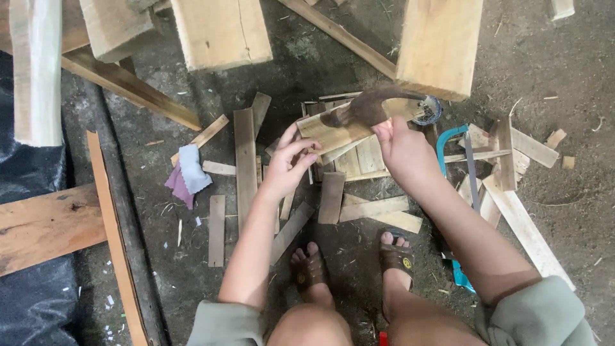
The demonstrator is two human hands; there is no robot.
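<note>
Dusty concrete floor (551,64) fills the head view, littered with shavings and offcuts. Thick pale timber beams (221,29) cross the upper edge, one block (439,45) ending just above the hands, and a long brown board (45,224) lies at the left over black sheeting (25,166). Short wooden slats (245,160) are scattered across the middle of the floor, several stacked under the hands. A blue-framed hacksaw (451,186) lies on the floor to the right of the pile, beside longer strips. A folded cloth (187,172), grey over purple, sits left of the slats.

The person crouches, sandalled feet (394,256) at the near edge of the pile. The left hand (288,163) holds a flat piece of wood (333,131) by its near end, fingers closed on it, raised above the stacked slats. The right hand (403,150) has its grip pressed around a dark brown curved tool (371,106), blurred, which rests on the top of that piece. A small round tin (428,110) shows just behind the tool.
</note>
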